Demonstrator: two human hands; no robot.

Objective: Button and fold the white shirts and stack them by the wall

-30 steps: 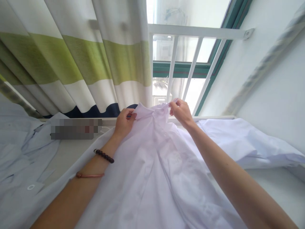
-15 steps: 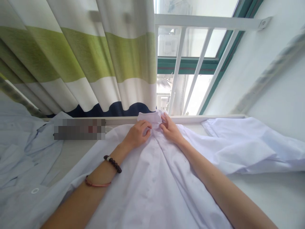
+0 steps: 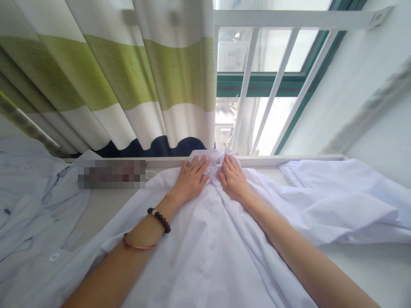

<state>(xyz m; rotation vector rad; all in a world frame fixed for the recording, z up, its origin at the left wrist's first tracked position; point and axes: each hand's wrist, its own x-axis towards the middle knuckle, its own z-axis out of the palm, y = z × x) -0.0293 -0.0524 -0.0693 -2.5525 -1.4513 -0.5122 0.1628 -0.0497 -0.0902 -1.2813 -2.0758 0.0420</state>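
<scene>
Left hand (image 3: 192, 179) splayed palm-down, right hand (image 3: 236, 177) flattened opposite, grip released on both, white buttoned cloth shirt (image 3: 205, 244) beneath them, spread on pale flat surface (image 3: 369, 273), green-and-white banded fabric curtain (image 3: 180, 77) behind, white-barred railing (image 3: 298, 19) alongside.

White shirt (image 3: 207, 252), lower end beyond the frame's bottom edge
</scene>
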